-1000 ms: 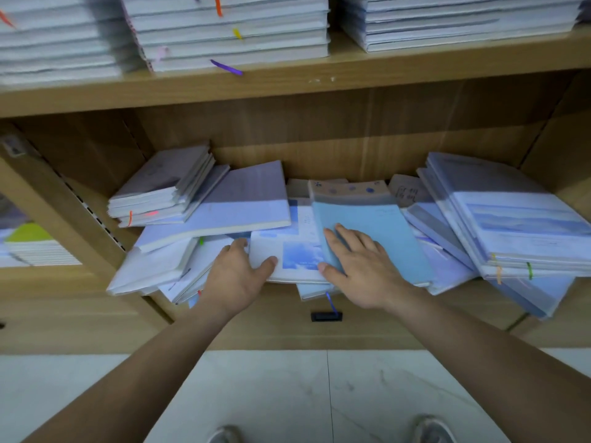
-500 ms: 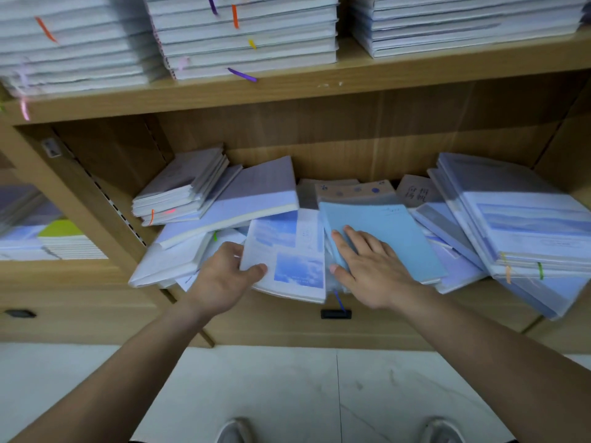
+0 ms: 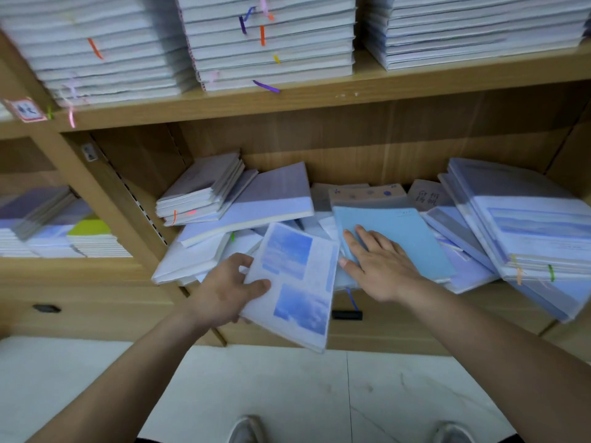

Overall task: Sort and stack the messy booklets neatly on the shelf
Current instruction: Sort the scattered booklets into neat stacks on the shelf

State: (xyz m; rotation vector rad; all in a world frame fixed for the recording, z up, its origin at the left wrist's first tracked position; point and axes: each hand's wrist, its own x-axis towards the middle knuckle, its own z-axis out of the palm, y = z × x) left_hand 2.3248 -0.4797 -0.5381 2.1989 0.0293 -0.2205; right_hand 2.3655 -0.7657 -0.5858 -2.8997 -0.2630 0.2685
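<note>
A wooden shelf (image 3: 319, 97) holds neat white stacks (image 3: 271, 43) above and a jumble of booklets (image 3: 243, 203) on the lower board. The left hand (image 3: 227, 289) grips a sky-printed booklet (image 3: 297, 282) by its left edge, tilted out over the shelf front. The right hand (image 3: 380, 266) lies flat, fingers straight, on a light-blue booklet (image 3: 403, 231) in the pile

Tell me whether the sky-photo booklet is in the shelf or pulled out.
Partly out: the left hand grips the booklet, tilted, overhanging the shelf front.
</note>
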